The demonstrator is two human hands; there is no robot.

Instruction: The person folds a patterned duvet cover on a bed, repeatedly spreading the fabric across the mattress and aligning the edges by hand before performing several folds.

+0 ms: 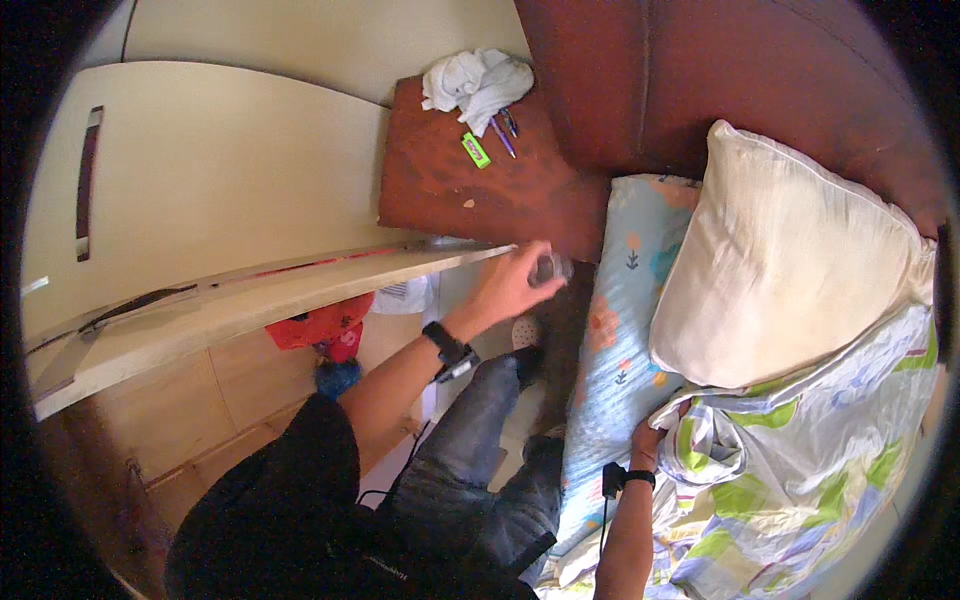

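Note:
My left hand is closed around a small, clear, rounded thing, too blurred to name, next to the end of a pale cabinet door or panel. My right hand grips the bunched edge of a white, green and purple patterned blanket; its fingertips are partly hidden in the folds. Beneath that hand lies a light blue flowered mattress. A cream pillow rests on the mattress beyond the blanket.
A brown padded surface ahead bears a crumpled white cloth, a green packet and a purple pen. A brown padded backrest rises behind the pillow. Red cloth lies below the panel.

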